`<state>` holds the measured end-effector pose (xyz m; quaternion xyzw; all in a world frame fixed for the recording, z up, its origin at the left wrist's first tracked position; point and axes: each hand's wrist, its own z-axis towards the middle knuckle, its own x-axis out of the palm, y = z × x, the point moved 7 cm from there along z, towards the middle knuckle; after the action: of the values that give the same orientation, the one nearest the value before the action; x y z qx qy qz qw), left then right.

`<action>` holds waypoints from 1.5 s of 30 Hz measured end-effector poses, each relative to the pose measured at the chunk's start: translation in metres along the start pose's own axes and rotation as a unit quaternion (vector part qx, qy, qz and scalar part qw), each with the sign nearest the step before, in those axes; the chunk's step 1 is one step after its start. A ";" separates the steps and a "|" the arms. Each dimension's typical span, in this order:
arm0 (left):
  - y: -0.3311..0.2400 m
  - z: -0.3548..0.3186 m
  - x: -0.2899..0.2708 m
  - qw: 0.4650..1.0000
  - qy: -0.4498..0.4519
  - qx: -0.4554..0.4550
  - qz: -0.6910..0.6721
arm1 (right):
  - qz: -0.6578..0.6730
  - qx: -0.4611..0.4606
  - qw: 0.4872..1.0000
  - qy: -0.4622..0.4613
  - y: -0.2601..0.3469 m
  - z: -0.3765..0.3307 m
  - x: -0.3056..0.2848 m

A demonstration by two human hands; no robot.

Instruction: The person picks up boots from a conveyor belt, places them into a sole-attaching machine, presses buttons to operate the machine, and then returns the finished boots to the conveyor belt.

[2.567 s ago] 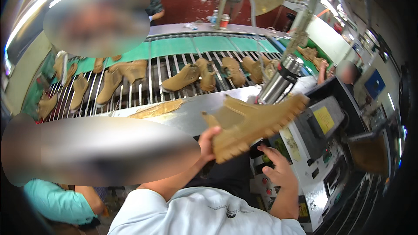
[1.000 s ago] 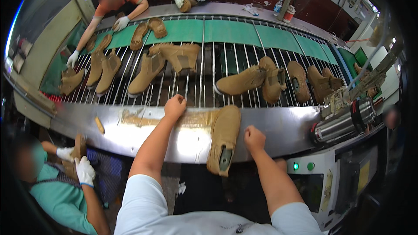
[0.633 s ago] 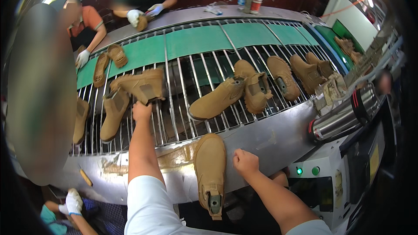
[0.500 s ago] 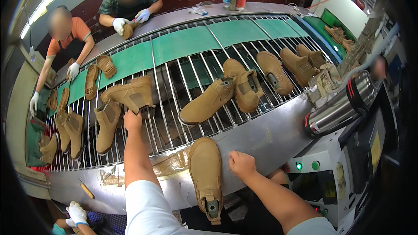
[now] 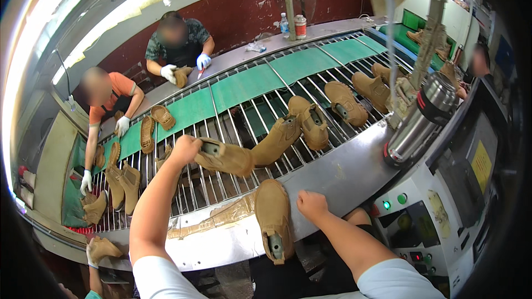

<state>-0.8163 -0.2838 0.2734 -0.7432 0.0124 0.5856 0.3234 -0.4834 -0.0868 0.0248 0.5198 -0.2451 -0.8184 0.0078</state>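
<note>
My left hand (image 5: 187, 148) is closed on the heel-and-opening end of a tan ankle boot (image 5: 230, 158), holding it above the metal bars with its toe to the right. On the steel ledge in front of me lies another tan boot (image 5: 271, 210), toe pointing away and opening toward me. My right hand (image 5: 312, 205) rests in a fist on the ledge, right of that boot; nothing shows in it. Beyond the raised boot, a tan boot (image 5: 279, 139) leans on the bars, its toe hidden behind the raised one. Beside it sits another boot (image 5: 310, 122).
Several boots lie on the barred conveyor (image 5: 221, 182) with its green belt (image 5: 249, 86). A steel thermos (image 5: 418, 119) stands right, near a control panel (image 5: 410, 224). Two gloved co-workers are at the far side; another gloved hand holds a boot (image 5: 103, 249) at lower left.
My left hand has lifted the boot off the bars and swung it rightward, its toe now pointing right. The right fist stays on the ledge. At lower left, a co-worker's hand now holds a boot.
</note>
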 end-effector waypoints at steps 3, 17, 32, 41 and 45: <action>-0.076 -0.095 -0.009 0.995 0.096 0.031 -0.027 | 0.084 0.033 0.996 -0.024 0.021 0.007 -0.042; -0.286 -0.403 0.077 0.812 0.250 0.524 -0.061 | 0.958 0.205 0.059 0.192 0.122 -0.249 -0.209; -0.373 -0.506 0.254 0.823 0.321 0.392 -0.256 | 0.649 0.237 0.698 -0.186 -0.059 -0.400 -0.421; -0.429 -0.574 0.363 0.583 0.630 0.311 -0.407 | 0.456 0.195 0.814 -0.303 -0.066 -0.454 -0.503; -0.467 -0.600 0.397 0.517 0.669 0.315 -0.432 | 0.400 0.238 0.823 -0.326 -0.094 -0.470 -0.531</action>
<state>0.0109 -0.0689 0.2047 -0.6791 0.0860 -0.3382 0.6458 0.1850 -0.0460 0.2768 0.0644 -0.6066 -0.7815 0.1305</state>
